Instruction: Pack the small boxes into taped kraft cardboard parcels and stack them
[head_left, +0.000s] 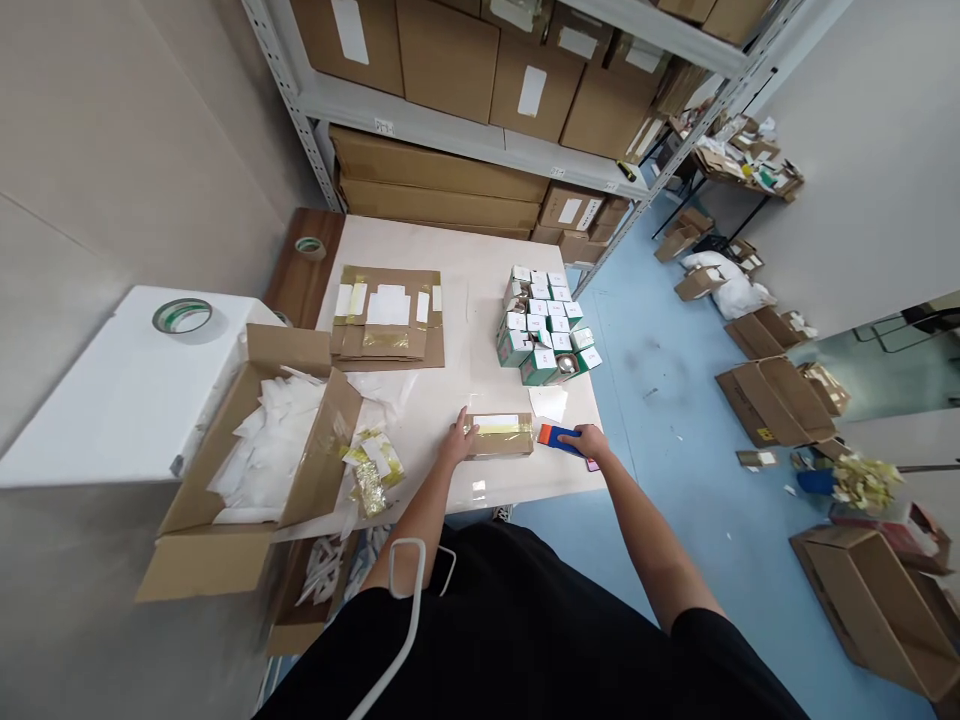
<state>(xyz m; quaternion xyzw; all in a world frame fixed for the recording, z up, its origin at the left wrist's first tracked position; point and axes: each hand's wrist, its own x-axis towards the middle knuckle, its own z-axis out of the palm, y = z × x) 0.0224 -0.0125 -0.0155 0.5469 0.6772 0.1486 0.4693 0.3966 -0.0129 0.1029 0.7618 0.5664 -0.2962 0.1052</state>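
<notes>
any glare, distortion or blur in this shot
Head view: white glare near the front edge of the tabletop; posts of the metal shelf splay toward the top, likely wide-angle distortion; taped carton without obvious motion blur; print on the green-and-white boxes too small to read.

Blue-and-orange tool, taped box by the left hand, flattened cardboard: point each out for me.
Blue-and-orange tool [562, 440]: head view, on its blue body.
Taped box [500, 437]: head view, middle of its top face.
Flattened cardboard [388, 306]: head view, white patch near its middle.
</notes>
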